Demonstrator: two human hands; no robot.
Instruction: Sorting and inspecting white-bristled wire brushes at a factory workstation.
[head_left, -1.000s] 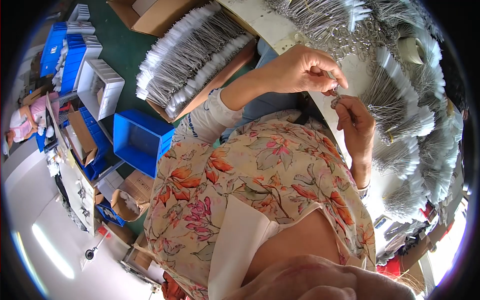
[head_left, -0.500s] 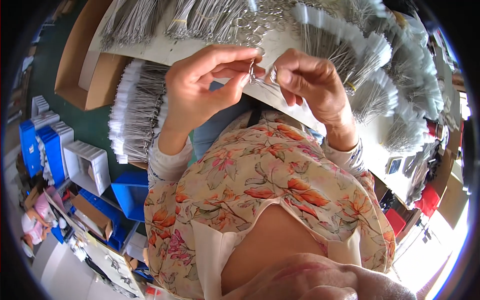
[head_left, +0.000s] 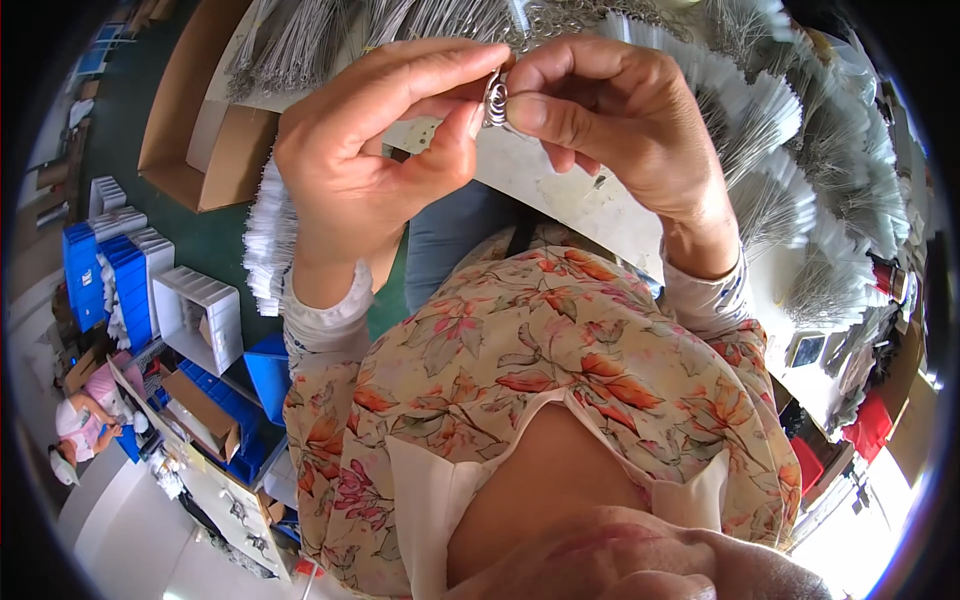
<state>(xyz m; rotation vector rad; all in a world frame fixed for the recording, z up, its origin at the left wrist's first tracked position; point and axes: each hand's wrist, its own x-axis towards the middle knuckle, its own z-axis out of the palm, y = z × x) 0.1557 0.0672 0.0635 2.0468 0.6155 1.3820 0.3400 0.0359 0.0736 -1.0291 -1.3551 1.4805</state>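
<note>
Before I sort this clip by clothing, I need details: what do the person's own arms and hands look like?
The left hand and right hand are ungloved. The left cuff and right cuff are white with dark markings; higher up, the cream sleeves carry an orange floral print.

We can read no words, numbers or signs; marks on the sleeve [head_left: 712, 295] below the right grip [head_left: 635, 125] are unclear.

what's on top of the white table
On the table, white-tipped wire brushes lie in bundles near metal rings. Whatever lies behind your left hand and right hand is covered.
</note>
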